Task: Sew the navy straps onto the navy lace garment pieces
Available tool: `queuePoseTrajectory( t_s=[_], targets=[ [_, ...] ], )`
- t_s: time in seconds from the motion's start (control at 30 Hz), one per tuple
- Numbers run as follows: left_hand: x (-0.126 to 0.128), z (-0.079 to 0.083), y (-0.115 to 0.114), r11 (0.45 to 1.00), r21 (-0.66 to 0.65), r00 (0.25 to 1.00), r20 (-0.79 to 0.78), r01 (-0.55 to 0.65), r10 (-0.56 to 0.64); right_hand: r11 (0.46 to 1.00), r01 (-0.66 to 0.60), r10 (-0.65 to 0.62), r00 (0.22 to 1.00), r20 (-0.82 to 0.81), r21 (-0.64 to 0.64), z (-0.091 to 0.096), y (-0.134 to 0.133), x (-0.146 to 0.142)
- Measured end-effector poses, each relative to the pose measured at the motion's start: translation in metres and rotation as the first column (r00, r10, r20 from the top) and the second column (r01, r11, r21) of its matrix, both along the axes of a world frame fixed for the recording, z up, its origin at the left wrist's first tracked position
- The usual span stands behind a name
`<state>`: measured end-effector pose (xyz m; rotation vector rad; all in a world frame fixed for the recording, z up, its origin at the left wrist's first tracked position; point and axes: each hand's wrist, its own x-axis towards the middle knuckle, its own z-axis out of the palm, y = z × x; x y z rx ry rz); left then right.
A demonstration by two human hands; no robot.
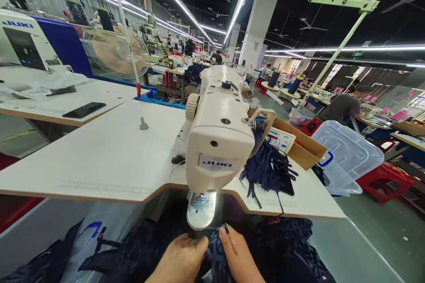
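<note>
Left hand [182, 257] is curled, thumb and fingers pinching some dark blue cloth [217, 254] — right hand [238, 250] pinches it too, from the right side. That cloth is near, in the middle. On the left, farther back, a black phone [84, 109] lies on a table [20, 107]. Next, a white machine [217, 141] stands just past the cloth. Then come blue straps [267, 166], a brown box [307, 148] and a clear tub [348, 147].

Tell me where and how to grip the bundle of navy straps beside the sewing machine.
Pinch the bundle of navy straps by its loose ends, probably from the near side: some trail toward the front edge of the table, while the sewing machine stands close on the left and the cardboard box behind.
</note>
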<state>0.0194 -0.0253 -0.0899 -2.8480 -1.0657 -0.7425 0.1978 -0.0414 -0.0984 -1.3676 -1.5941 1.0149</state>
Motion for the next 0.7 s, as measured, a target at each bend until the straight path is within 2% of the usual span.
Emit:
queuePoseTrajectory(
  t_s=[0.07, 0.13, 0.2, 0.27, 0.33, 0.37, 0.43, 0.53, 0.63, 0.7],
  targets=[
    [0.002, 0.005, -0.002, 0.999, -0.037, 1.000, -0.023, -0.003, 0.002, 0.992, 0.098, -0.108, 0.984, 0.144, 0.074, -0.005, 0.007, 0.001],
    [0.005, 0.012, -0.003, 0.996, -0.082, 0.999, -0.036, -0.040, 0.037, 0.966, 0.216, -0.238, 0.958, 0.162, 0.139, -0.002, 0.014, 0.001],
    [0.008, 0.019, -0.003, 0.989, -0.133, 0.997, -0.037, -0.068, 0.064, 0.961, 0.260, -0.264, 0.964, 0.034, 0.092, 0.009, 0.016, 0.000],
    [0.011, 0.024, -0.004, 0.982, -0.177, 0.998, -0.033, -0.059, 0.054, 0.976, 0.218, -0.219, 0.963, -0.156, -0.024, 0.022, 0.015, -0.002],
    [0.013, 0.024, -0.004, 0.978, -0.207, 0.999, -0.039, -0.030, 0.022, 0.984, 0.164, -0.176, 0.956, -0.234, -0.070, 0.029, 0.011, -0.005],
    [0.014, 0.022, -0.005, 0.976, -0.217, 0.999, -0.049, -0.020, 0.009, 0.985, 0.169, -0.173, 0.965, -0.196, -0.038, 0.030, 0.009, -0.006],
    [0.016, 0.016, -0.006, 0.973, -0.232, 0.997, -0.075, -0.010, -0.008, 0.975, 0.201, -0.201, 0.980, -0.008, 0.100, 0.024, 0.008, -0.009],
    [0.018, 0.010, -0.007, 0.966, -0.259, 0.995, -0.102, -0.020, -0.007, 0.930, 0.214, -0.297, 0.917, 0.266, 0.299, 0.015, 0.009, -0.008],
    [0.013, 0.014, -0.008, 0.960, -0.273, 0.995, -0.095, -0.066, 0.042, 0.942, 0.135, -0.245, 0.903, 0.353, 0.308, 0.023, 0.009, -0.001],
    [0.006, 0.023, -0.007, 0.948, -0.309, 0.998, -0.033, -0.069, 0.062, 0.972, -0.006, -0.074, 0.941, 0.331, 0.233, 0.041, 0.004, 0.006]
  ],
)
